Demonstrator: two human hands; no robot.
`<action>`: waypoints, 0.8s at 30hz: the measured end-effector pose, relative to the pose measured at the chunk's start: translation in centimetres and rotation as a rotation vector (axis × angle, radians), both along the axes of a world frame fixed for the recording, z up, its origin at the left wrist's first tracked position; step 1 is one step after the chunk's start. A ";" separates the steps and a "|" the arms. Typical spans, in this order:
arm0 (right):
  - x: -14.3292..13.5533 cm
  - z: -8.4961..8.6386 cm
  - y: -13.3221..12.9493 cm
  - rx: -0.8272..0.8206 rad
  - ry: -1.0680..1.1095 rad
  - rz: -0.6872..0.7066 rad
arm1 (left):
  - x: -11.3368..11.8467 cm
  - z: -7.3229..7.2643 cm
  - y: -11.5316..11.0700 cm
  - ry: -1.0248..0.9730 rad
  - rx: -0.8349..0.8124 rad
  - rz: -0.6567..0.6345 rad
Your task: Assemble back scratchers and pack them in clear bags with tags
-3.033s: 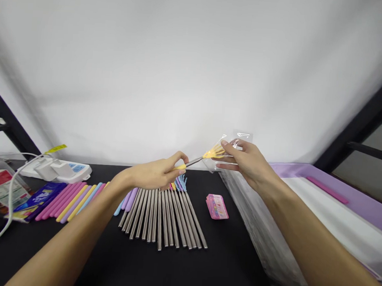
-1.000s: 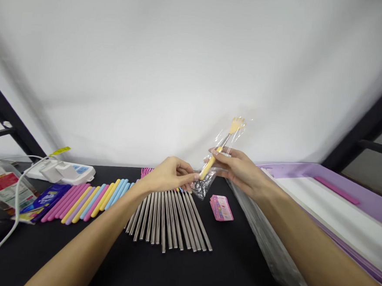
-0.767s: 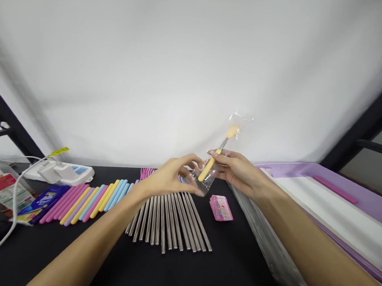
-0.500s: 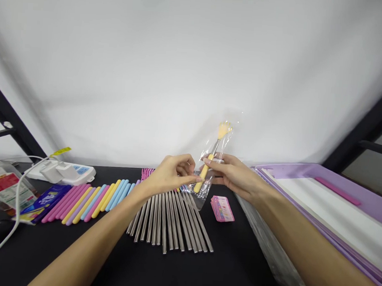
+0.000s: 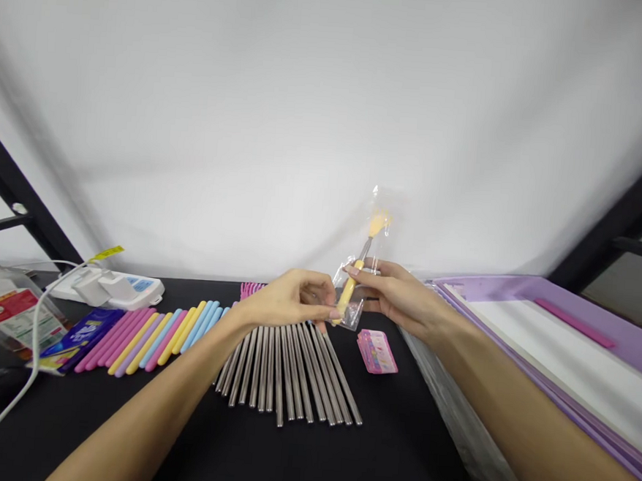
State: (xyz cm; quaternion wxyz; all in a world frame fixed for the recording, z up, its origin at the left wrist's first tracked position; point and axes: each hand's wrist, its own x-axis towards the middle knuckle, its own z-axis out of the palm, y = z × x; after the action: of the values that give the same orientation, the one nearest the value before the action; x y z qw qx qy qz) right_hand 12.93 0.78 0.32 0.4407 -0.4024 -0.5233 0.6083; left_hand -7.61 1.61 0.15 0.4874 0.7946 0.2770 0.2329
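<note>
A yellow hand-shaped tool (image 5: 360, 261) with a metal neck is inside a clear plastic bag (image 5: 386, 238), tilted with its head up and to the right. My right hand (image 5: 399, 294) grips its yellow handle through the bag. At the lower end of the handle, my left hand (image 5: 303, 298) pinches the bag with thumb and fingers. Below my hands several metal rods (image 5: 289, 377) lie fanned out on the black table (image 5: 294, 466). Pink cards (image 5: 378, 351) lie in a small stack right of the rods.
Coloured sticks (image 5: 149, 338) lie in a row at the left, beside a blue packet (image 5: 80, 337), a white power strip (image 5: 130, 291), a clear container (image 5: 13, 307) and a white cable (image 5: 33, 345). A purple tray (image 5: 502, 286) stands at the right.
The bag's bottom end has been drawn up and folded in around the handle's lower end by my left hand. The yellow head has turned more side-on.
</note>
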 end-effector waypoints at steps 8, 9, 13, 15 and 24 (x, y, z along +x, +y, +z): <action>0.3 0.4 -0.3 0.102 -0.140 0.061 | -0.3 -1.3 0.6 -0.002 -0.011 0.098; 0.4 0.4 -0.4 0.102 -0.178 0.084 | -0.5 -1.2 0.7 0.003 0.006 0.122; 0.6 0.6 -1.0 0.026 -0.339 0.241 | -0.6 -0.4 1.1 -0.211 0.157 0.306; 0.3 0.6 -1.4 -0.020 -0.384 0.329 | -0.4 0.1 1.2 -0.323 0.243 0.380; -0.6 0.5 -2.3 -0.054 -0.516 0.686 | -0.6 0.1 1.8 -0.368 0.214 0.520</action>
State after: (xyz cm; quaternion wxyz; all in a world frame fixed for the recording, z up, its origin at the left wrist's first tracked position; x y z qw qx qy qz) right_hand 12.34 -1.50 0.85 0.0567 -0.3554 -0.7038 0.6125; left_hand -8.26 3.43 0.21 0.3674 0.6884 0.3520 0.5169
